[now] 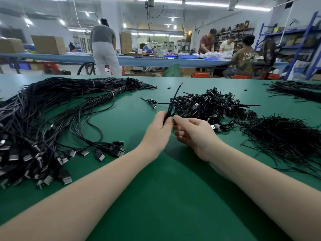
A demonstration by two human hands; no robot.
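Observation:
My left hand (160,126) grips a folded black USB cable (172,106) above the green table (156,197); the cable's loose end sticks up and away from me. My right hand (192,133) meets it from the right and pinches the same cable near the left fingertips. Just behind my hands lies a heap of coiled black USB cables (212,105). One small coiled cable (152,102) lies apart, left of that heap.
A big bundle of long uncoiled USB cables (52,122) covers the table's left side, plugs toward me. A pile of thin black ties (284,141) lies at the right, more black strands (295,90) at the far right. Several people work at a blue table (132,60) behind.

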